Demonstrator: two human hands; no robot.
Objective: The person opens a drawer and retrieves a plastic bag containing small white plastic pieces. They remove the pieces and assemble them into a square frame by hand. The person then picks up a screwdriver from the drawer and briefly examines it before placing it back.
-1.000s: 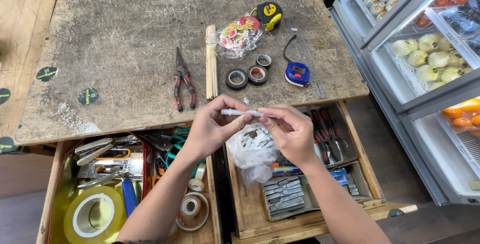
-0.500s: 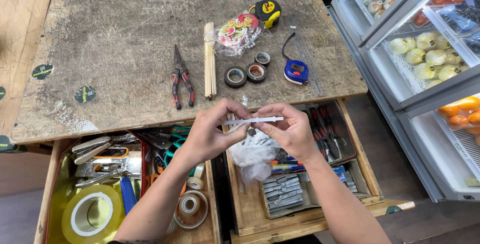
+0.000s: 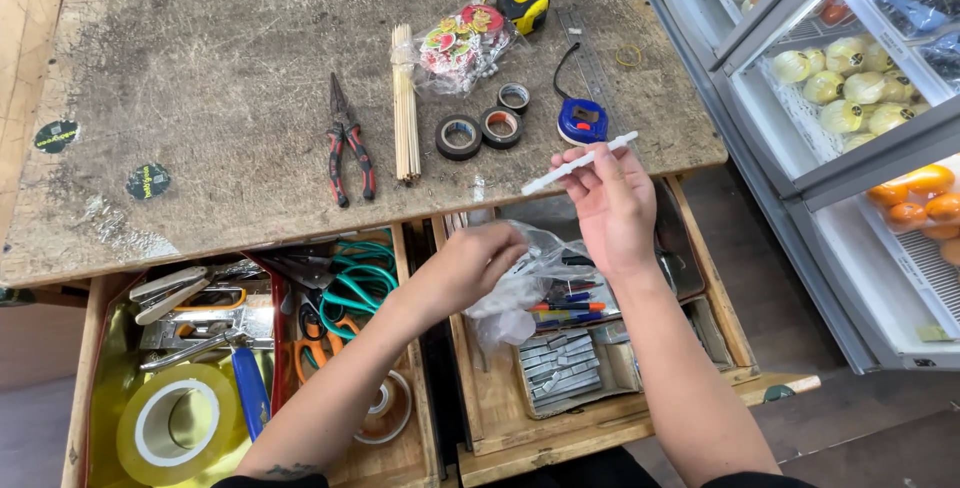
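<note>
Right now the right hand (image 3: 612, 210) pinches a thin white stick (image 3: 578, 163) by its near end, raised over the right drawer (image 3: 600, 418) just near of the worn tabletop (image 3: 200, 98). Meanwhile the left hand (image 3: 470, 266) has its fingers closed on a clear plastic bag (image 3: 520, 288) (crumpled, over the drawer). Best to grip the stick lightly, so it won't bend, and keep the bag mouth gathered.

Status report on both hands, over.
Right hand holds white stick up. Left hand grips clear plastic bag over open drawer. Nothing blocking.
</note>
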